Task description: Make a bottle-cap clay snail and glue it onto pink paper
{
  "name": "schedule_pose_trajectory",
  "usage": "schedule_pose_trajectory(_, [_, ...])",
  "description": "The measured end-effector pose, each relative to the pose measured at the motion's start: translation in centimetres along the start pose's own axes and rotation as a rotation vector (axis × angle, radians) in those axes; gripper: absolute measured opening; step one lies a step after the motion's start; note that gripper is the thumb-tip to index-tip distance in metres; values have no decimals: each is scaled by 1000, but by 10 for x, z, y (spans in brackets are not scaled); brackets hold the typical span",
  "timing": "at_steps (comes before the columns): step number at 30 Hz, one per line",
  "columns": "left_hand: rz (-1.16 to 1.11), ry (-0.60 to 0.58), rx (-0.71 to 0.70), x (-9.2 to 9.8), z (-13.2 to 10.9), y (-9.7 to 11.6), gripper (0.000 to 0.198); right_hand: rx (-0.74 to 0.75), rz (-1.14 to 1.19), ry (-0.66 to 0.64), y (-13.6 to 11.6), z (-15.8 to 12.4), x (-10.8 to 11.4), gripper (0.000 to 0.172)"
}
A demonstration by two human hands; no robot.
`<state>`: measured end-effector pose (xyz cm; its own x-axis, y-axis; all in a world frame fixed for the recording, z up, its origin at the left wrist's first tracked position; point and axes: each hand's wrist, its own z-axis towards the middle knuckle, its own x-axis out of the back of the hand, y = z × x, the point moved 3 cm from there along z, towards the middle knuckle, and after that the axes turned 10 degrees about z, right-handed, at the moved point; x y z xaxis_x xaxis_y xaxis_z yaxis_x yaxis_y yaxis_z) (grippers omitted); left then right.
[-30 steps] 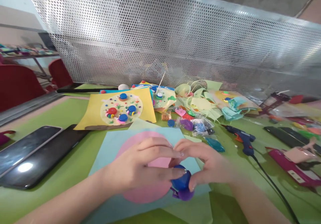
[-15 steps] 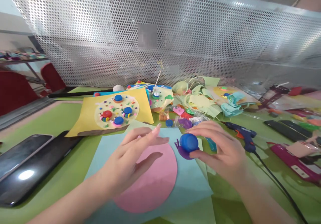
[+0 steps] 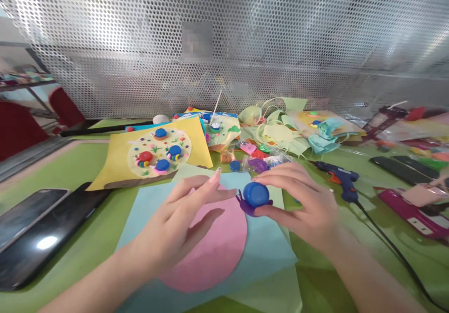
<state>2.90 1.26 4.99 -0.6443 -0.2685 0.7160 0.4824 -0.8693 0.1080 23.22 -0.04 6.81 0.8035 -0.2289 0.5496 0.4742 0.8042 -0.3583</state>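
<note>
My right hand [image 3: 298, 200] pinches a small craft snail [image 3: 255, 198] between thumb and fingers. A blue bottle cap forms its shell, and its body and feelers are purple clay. The feelers point left, toward my left hand [image 3: 189, 210], whose fingers are stretched out and apart. One of its fingertips is close to the feelers; whether it touches them I cannot tell. Below both hands lies a pink paper circle [image 3: 213, 261] on a light blue sheet [image 3: 266, 247]. My left hand covers part of the circle.
Left are a yellow snail picture [image 3: 115, 154] and two dark phones [image 3: 70, 229]. A glue gun [image 3: 338, 177] with its cord and a magenta power strip [image 3: 403, 210] lie right. Clay packets [image 3: 257, 164] and paper scraps [image 3: 280, 133] sit behind, before a perforated metal panel [image 3: 245, 37].
The snail in my right hand has shifted slightly left, closer to my left fingertips. The camera view has tilted a little. My left hand keeps nearly the same pose.
</note>
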Motion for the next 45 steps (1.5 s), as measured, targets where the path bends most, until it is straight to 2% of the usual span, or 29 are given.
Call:
schedule_pose_trajectory(16, [-58, 35, 37, 0, -1, -2, 73, -14, -22, 13, 1, -2, 0, 25])
schedule_pose_trajectory(22, [-55, 30, -7, 0, -2, 1, 75, -23, -27, 8, 3, -3, 0, 26])
schedule_pose_trajectory(36, [-71, 41, 33, 0, 0, -1, 71, -16, -29, 18, 2, -3, 0, 24])
schedule_pose_trajectory(45, [-104, 47, -5, 0, 0, 1, 70, -20, -15, 5, 3, -4, -1, 28])
